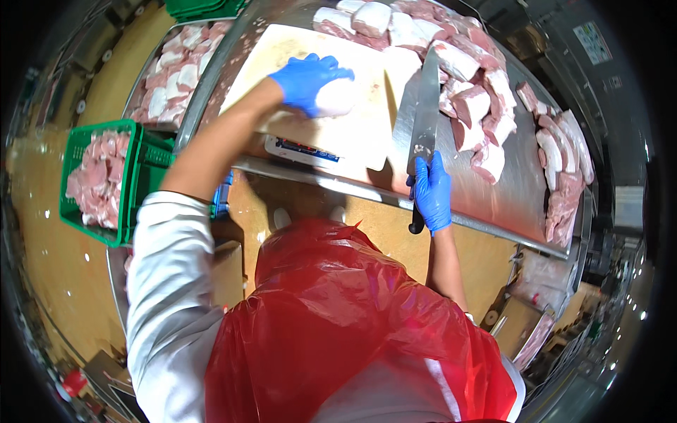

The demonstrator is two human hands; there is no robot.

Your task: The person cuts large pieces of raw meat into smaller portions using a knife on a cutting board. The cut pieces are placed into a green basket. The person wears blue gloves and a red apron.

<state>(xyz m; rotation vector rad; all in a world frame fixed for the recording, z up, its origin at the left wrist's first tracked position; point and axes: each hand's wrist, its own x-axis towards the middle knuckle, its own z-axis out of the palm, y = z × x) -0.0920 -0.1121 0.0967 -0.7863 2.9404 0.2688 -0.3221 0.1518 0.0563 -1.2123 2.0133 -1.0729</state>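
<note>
My left hand [308, 81], in a blue glove, lies over a pale piece of pork [336, 97] on the white cutting board [282, 49]. Part of the meat is hidden under the palm and fingers, which hold it. A digital scale [303, 151] with a dark display shows beneath the board's near edge. To the right, my right hand [431, 189], also gloved in blue, is closed around the dark handle of a large knife [425, 109]. Its broad blade points away from me, above the steel table and close to a heap of pork pieces [471, 106].
The steel table [486, 204] has a raised front edge. More pork strips [560, 151] lie at its right end. Leftward are a green crate [130, 183] of meat pieces and a metal tray of pork chunks [173, 77]. Another green crate [201, 8] stands at the far left.
</note>
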